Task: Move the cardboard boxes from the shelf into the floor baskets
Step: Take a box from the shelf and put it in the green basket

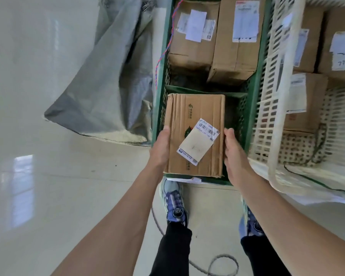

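Note:
A flat cardboard box with a white barcode label sits over the near end of the green floor basket. My left hand grips its left edge and my right hand grips its right edge; the fingers go under the box and are hidden. Two more cardboard boxes lie in the far part of the green basket. To the right stands a white floor basket holding several labelled boxes.
A grey woven sack lies crumpled on the glossy tile floor left of the green basket. A red-blue cord hangs over the basket's left rim. My shoes stand just before the baskets, with a rope loop on the floor.

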The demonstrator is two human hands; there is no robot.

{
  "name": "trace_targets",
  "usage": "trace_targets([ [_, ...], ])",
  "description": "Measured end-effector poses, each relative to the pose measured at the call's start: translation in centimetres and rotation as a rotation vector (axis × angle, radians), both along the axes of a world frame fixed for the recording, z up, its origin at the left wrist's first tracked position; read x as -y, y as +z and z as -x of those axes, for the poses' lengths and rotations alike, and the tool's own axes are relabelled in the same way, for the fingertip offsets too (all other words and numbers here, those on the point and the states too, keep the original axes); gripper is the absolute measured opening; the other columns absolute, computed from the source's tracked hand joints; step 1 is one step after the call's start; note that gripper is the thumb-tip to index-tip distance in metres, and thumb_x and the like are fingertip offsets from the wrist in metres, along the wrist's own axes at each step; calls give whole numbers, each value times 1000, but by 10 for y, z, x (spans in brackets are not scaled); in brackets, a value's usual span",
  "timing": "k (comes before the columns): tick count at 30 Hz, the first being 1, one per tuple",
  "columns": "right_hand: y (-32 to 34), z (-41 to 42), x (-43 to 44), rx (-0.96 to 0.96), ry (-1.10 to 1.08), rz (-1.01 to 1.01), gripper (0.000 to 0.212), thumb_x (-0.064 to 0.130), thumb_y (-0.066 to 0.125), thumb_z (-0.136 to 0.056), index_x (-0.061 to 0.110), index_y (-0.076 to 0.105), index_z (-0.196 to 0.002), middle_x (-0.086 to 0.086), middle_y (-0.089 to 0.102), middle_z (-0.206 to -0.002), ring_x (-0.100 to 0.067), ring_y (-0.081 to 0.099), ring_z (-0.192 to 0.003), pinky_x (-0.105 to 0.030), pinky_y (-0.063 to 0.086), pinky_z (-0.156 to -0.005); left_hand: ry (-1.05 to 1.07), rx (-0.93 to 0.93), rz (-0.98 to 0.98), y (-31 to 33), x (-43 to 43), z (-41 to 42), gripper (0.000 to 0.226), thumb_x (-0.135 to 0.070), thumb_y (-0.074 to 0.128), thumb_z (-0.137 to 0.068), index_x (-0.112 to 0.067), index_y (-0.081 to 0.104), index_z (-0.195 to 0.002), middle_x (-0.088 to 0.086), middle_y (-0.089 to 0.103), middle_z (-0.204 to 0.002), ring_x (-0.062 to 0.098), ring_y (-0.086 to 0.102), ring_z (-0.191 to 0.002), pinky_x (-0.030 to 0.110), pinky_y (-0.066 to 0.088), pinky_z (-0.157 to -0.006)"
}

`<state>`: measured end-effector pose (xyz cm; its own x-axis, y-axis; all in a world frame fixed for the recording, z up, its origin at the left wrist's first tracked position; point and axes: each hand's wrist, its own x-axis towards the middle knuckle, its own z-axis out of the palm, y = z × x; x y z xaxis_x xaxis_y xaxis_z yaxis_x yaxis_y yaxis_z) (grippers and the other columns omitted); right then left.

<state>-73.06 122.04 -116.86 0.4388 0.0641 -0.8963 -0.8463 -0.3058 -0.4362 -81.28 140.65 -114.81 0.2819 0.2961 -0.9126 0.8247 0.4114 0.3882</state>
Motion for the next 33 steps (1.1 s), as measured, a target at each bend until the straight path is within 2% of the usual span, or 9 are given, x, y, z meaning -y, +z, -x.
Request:
trace_targets([
  [5, -38, 4, -13, -81, -25, 8, 50, 73, 29, -106, 69, 72, -81, 35, 71, -98, 13, 67, -90, -24, 48, -78, -42, -67, -89, -30, 4, -14, 93, -82, 32, -90, -33, 35, -169, -1, 39, -174, 27, 30, -163, 58, 23, -132],
  [8, -63, 6, -17, -107, -96, -12, 42, 75, 31, -104, 62, 71, -109, 27, 66, -121, -3, 59, -116, -39, 45, -104, -79, -105, -177, -52, 10, -22, 88, -77, 36, -100, -29, 26, -173, 3, 29, -178, 31, 25, -164, 63, 18, -131],
  [11, -85, 8, -20, -97, -111, -63, 50, 72, 30, -106, 68, 73, -82, 37, 74, -86, 10, 70, -85, -24, 52, -75, -102, -60, -251, -68, 14, -25, 86, -69, 39, -103, -23, 25, -173, 3, 22, -181, 29, 22, -166, 62, 17, -132],
  [13, -95, 8, -20, -75, -134, -64, 40, 72, 35, -105, 63, 73, -98, 37, 74, -88, 15, 69, -82, -20, 51, -72, -98, -62, -269, -72, 17, -28, 97, -70, 37, -89, -17, 31, -171, 5, 26, -180, 30, 24, -165, 61, 18, -132],
  [18, -112, 8, -26, -30, -139, -45, 56, 74, 37, -103, 49, 53, -150, 17, 59, -149, -10, 52, -138, -50, 38, -122, -170, -34, -348, -84, 25, -23, 74, -57, 39, -107, -8, 44, -162, 9, 24, -179, 30, 17, -164, 52, 12, -133],
  [22, -123, 7, -28, -20, -136, -66, 43, 75, 30, -104, 72, 71, -90, 40, 72, -95, 8, 59, -106, -36, 47, -103, -174, -6, -431, -91, 30, -12, 64, -46, 43, -113, -21, 31, -171, 2, 15, -183, 22, 8, -167, 44, 8, -132],
  [25, -124, 7, -30, -26, -145, -65, 38, 77, 29, -103, 69, 66, -93, 36, 67, -105, 2, 57, -113, -41, 42, -114, -201, 6, -475, -94, 35, -8, 62, -43, 43, -114, -21, 33, -170, 2, 15, -183, 21, 9, -167, 42, 10, -131],
  [29, -127, 8, -32, 1, -142, -96, 48, 76, 29, -104, 71, 71, -81, 42, 70, -90, 15, 63, -95, -30, 46, -96, -202, 41, -495, -96, 37, -3, 73, -54, 35, -102, -20, 42, -167, 3, 20, -181, 17, 11, -166, 39, 10, -131],
  [33, -127, 7, -35, -6, -125, -87, 53, 79, 31, -101, 57, 58, -141, 22, 60, -148, 0, 54, -127, -39, 35, -116, -260, 66, -476, -103, 37, 6, 70, -52, 32, -107, -19, 41, -168, 3, 25, -180, 13, 11, -164, 30, 10, -124],
])
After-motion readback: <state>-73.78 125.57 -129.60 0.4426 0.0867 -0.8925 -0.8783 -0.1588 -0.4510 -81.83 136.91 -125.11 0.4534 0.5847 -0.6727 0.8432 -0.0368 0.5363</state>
